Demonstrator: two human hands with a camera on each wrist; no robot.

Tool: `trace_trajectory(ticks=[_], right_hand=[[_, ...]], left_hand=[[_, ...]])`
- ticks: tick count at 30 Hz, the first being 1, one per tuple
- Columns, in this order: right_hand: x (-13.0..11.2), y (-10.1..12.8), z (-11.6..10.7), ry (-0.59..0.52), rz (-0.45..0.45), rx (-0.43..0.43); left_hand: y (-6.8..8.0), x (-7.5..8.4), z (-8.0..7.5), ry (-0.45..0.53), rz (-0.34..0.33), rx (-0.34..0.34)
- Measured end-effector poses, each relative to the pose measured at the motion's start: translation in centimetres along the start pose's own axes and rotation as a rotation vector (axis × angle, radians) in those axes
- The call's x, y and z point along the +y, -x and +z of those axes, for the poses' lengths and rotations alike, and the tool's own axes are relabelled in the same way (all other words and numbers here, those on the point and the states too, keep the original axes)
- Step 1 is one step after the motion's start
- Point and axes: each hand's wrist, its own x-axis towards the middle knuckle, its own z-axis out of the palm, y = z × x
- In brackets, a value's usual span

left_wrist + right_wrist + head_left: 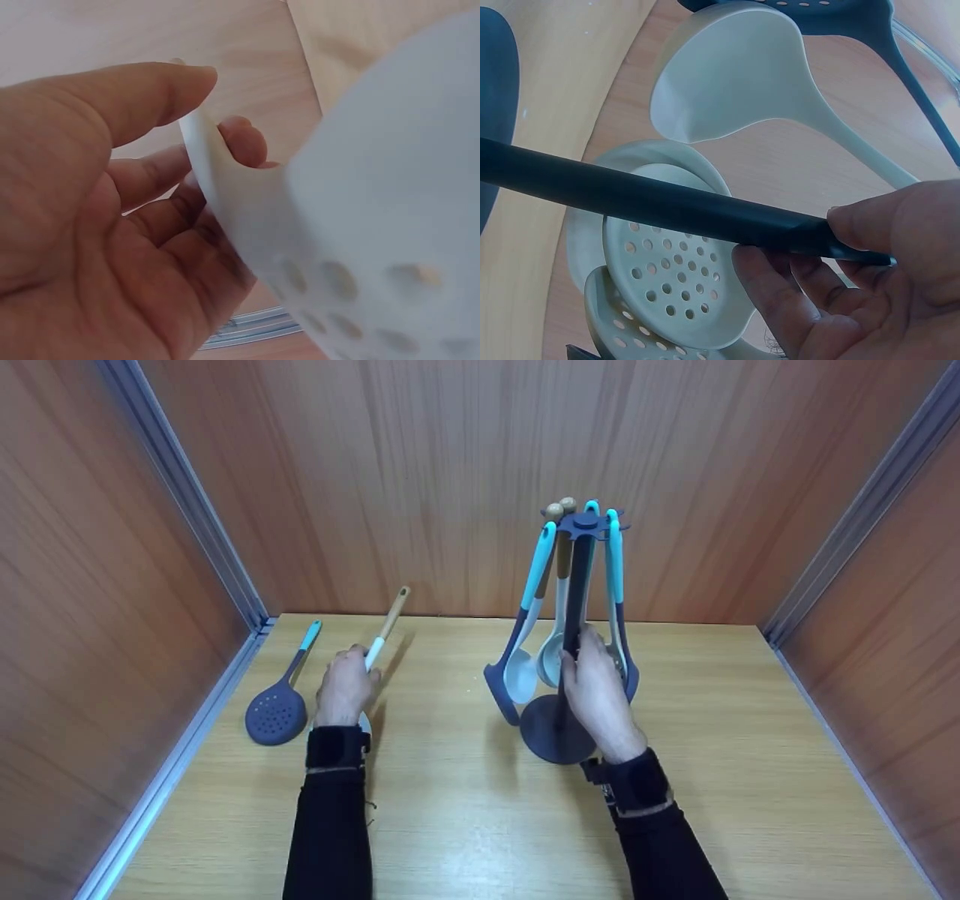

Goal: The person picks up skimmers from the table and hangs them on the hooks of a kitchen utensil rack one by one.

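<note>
My left hand (347, 686) holds a white skimmer (375, 187) with a wooden-ended handle (391, 615) that points up and away. Seen from the left wrist, the thumb and fingers lie around its neck, just beside the perforated head. On the right, my right hand (600, 682) grips the dark pole (667, 206) of a utensil stand, above its round base (540, 735). Several utensils hang from the stand's hooked top (585, 523), among them a white ladle (735, 82), a white perforated skimmer (671, 277) and a dark turquoise-handled ladle (500, 686).
A dark skimmer (276, 714) with a turquoise handle end lies on the wooden table (450, 795) to the left of my left hand. Wood panels enclose the table at the back (420, 472) and both sides, with metal strips (184, 769) along the edges.
</note>
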Motion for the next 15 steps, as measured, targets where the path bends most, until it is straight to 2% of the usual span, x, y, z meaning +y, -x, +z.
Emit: trace_trajectory(ticks=[10, 15], right_hand=[[-0.1, 0.2, 0.0, 0.013, -0.019, 0.021], [0.0, 0.3, 0.0, 0.019, -0.026, 0.032]], left_hand=[[0.5, 1.2, -0.8, 0.038, 0.029, 0.046], [0.8, 1.7, -1.2, 0.052, 0.066, 0.076]])
